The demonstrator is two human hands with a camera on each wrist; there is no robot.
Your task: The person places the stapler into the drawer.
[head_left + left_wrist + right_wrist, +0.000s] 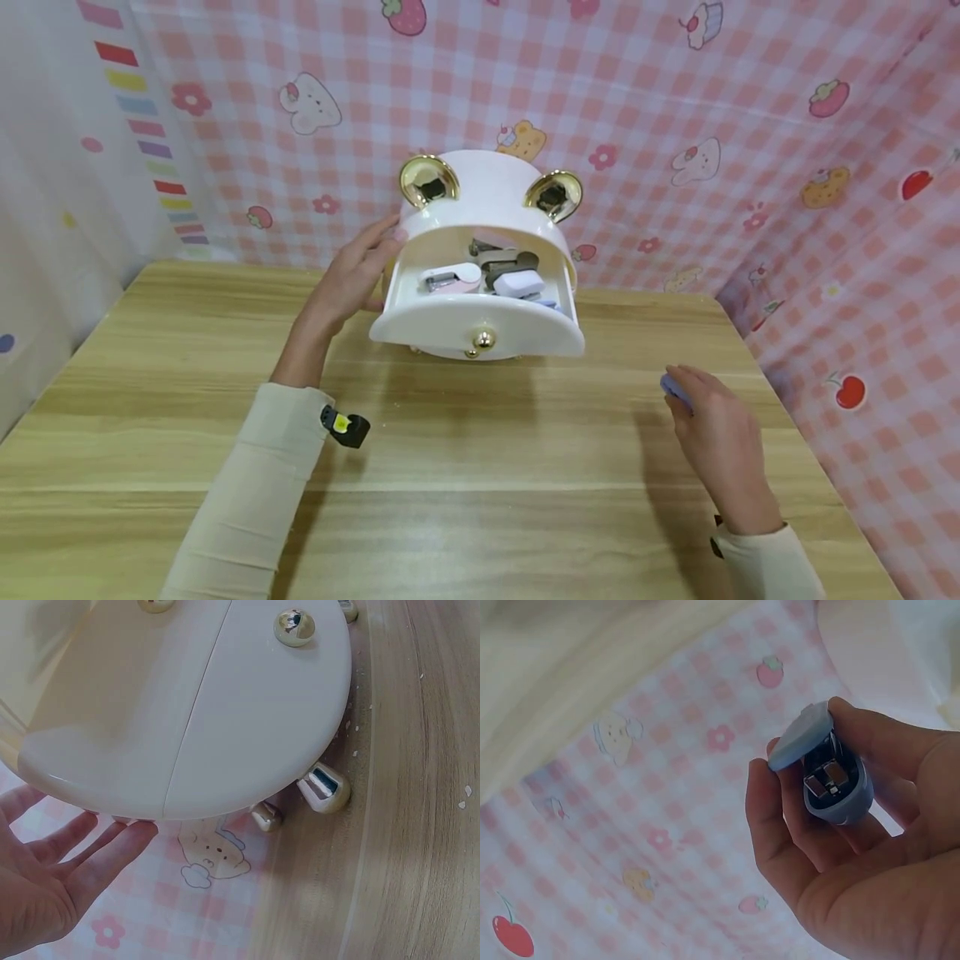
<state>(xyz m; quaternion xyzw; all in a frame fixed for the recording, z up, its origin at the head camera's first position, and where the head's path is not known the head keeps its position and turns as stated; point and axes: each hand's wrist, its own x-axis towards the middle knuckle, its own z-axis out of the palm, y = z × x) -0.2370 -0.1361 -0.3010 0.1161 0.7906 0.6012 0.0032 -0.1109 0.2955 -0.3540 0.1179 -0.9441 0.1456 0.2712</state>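
A white storage box (491, 187) with gold-rimmed ears stands at the back of the table, its upper drawer (442, 321) pulled out. My left hand (348, 279) rests against the box's left side. In the left wrist view, its fairly straight fingertips (139, 836) are at the rounded edge. Off to the right, above the table, my right hand (720, 437) pinches a small blue stapler (836, 772) between thumb and fingers. One end of the stapler faces the right wrist camera, showing a dark inside. Inside the drawer lie several small staplers, among them a white-and-pink one (453, 279).
A gold knob (483, 338) sits on the drawer front, with a smaller knob (472, 353) below it. Gold feet (325, 787) hold the box off the wooden table (450, 517). Pink checked cloth (360, 108) hangs behind and to the right.
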